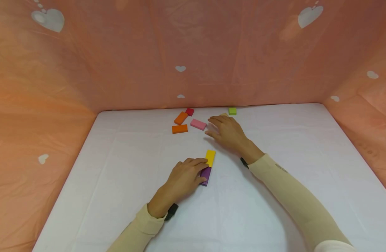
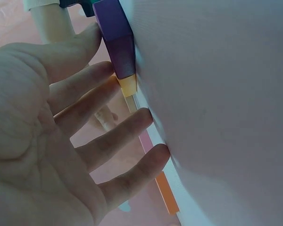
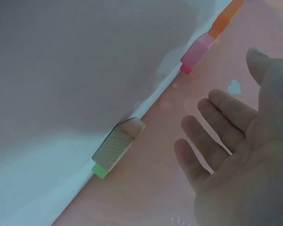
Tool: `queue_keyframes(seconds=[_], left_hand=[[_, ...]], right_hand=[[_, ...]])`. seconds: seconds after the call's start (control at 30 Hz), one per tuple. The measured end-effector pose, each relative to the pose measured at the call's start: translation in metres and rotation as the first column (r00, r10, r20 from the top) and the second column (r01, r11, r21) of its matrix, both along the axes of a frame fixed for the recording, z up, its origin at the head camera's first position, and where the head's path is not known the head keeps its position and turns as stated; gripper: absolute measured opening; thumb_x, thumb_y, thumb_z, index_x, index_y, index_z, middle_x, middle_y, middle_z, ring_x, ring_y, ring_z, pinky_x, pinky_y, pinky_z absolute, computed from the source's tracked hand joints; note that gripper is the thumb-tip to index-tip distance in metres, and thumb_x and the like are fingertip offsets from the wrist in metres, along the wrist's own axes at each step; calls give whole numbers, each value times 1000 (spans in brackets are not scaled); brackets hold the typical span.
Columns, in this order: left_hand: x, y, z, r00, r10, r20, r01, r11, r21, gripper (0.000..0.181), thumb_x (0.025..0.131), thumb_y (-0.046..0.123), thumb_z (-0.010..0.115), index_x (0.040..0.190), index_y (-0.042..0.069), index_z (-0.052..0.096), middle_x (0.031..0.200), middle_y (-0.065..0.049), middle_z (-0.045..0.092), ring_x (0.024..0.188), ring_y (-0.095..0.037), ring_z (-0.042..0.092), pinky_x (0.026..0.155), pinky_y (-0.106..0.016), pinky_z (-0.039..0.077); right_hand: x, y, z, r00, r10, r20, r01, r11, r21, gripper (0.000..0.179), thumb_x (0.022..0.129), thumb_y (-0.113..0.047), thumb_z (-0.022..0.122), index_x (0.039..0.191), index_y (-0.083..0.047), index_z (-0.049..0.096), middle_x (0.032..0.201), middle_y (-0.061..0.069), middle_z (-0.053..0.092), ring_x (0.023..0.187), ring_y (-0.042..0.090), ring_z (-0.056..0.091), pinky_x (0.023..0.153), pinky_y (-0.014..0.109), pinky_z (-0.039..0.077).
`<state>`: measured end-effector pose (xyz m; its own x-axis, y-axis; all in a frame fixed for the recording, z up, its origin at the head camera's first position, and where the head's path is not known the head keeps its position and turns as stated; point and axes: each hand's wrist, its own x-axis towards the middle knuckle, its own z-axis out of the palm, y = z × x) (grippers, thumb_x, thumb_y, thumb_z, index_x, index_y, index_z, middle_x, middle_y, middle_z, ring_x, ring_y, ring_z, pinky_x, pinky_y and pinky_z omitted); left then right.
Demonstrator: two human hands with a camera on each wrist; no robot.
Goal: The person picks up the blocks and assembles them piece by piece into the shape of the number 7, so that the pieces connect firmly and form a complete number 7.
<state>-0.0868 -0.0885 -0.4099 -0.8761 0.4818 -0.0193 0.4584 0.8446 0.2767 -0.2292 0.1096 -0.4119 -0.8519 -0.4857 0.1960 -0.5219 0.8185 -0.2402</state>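
Note:
A yellow block and a purple block lie end to end in one line on the white table. My left hand rests at their left side, its thumb by the purple block and fingertips near the joint between the two. In the left wrist view the fingers are spread and fairly straight. Farther back, my right hand reaches over the table with relaxed fingers and nothing in its grasp. It partly covers a plain wooden block, which shows better in the right wrist view. A pink block lies left of its fingertips.
Two orange blocks and a red block lie left of the pink one. A light green block sits near the back edge. Orange-pink cloth with pale hearts walls the table's back and sides.

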Motion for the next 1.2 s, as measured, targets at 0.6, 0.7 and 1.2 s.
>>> queue_keyframes(seconds=[0.6,0.7,1.2], left_hand=[[0,-1,-1,1000,-6,-17,7,1000,16,47,91,35,72,134,20,63,144,4,58,128,-23,56,94,-44,51],[0,-1,-1,1000,-5,-9,5,1000,15,47,91,36,72,135,20,63,144,4,58,128,-23,56,95,-43,51],[2,0,0,1000,0,-1,0,1000,16,46,92,36,71,135,20,63,144,4,57,129,-23,55,97,-45,51]], right_hand=[[-17,-13,1,999,37,-29,-38,999,-24,47,98,-39,61,136,-12,61,140,7,61,134,27,51,116,49,36],[-19,-16,-1,998,48,-31,-47,999,11,47,97,-39,62,135,-12,61,139,7,62,133,27,52,113,47,39],[-33,-23,0,996,73,-45,-71,997,38,41,99,-38,60,130,-11,65,130,6,67,127,27,57,111,44,43]])
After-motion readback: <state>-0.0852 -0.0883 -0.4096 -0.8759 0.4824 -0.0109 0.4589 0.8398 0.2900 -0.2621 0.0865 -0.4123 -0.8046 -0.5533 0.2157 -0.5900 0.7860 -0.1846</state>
